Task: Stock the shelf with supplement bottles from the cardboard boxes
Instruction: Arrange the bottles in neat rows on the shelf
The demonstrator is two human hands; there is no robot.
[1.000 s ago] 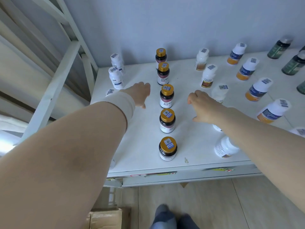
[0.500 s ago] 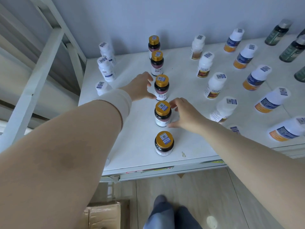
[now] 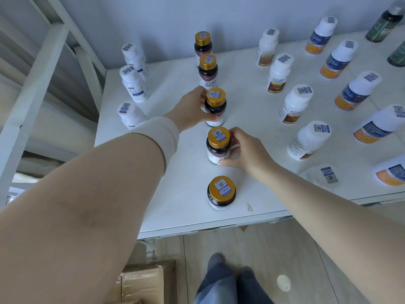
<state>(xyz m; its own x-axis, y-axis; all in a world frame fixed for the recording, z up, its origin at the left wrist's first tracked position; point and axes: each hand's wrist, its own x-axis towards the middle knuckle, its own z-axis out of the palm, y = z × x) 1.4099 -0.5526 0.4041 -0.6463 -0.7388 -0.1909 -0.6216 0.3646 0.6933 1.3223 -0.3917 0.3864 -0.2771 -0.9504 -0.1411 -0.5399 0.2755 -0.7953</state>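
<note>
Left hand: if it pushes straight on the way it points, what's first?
The left hand grips the middle gold-capped bottle, so that comes first. Beyond it, probably the white brown-label bottle; depth is unclear.

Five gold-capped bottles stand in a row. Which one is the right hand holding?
The second bottle from the shelf's front edge; the right hand grips its side. The left hand holds the third bottle, just behind it.

White shelf (image 3: 186, 194) against a wall, bottles standing in rows: five dark gold-capped bottles (image 3: 221, 192) mid-shelf, white bottles (image 3: 134, 86) left, brown-labelled bottles (image 3: 277, 76) and orange-labelled bottles (image 3: 355, 93) right, green bottles (image 3: 383, 23) far right.
</note>
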